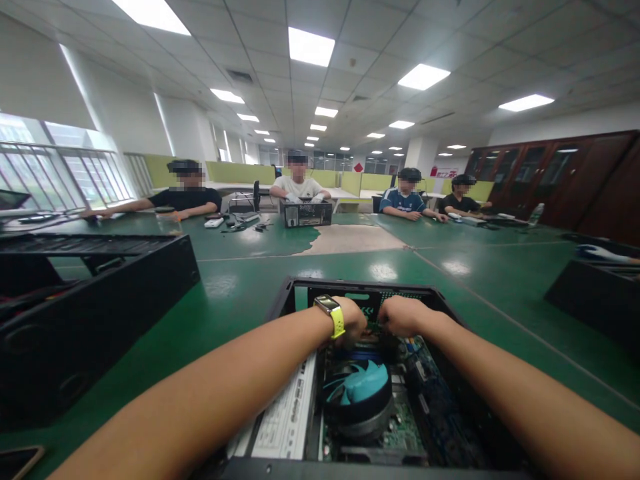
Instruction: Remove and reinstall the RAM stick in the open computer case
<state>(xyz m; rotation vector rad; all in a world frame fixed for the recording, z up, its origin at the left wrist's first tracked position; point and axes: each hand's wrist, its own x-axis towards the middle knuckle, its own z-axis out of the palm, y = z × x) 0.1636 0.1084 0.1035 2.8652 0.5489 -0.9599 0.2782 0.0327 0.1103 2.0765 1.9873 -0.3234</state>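
Both hands are down inside the open computer case (300, 293), which sits on the green surface (240, 267) right in front of the person. The left hand (351, 322), with a yellow-strapped watch (332, 313) on its wrist, is curled over near the far wall of the case. The right hand (400, 316) sits just beside it, almost knuckle to knuckle. The fingers of both hands bend downward and out of sight, so I cannot tell what they grip, if anything, or how far they are closed. Just below the hands sits the teal cooler fan (359, 387) on the motherboard (400, 433), with the silver power supply (287, 420) to its left. A second black case (100, 293) lies on the surface to the left, and a third (590, 300) to the right. Across the surface, four seated people work, and one has another small case (306, 213) in front.
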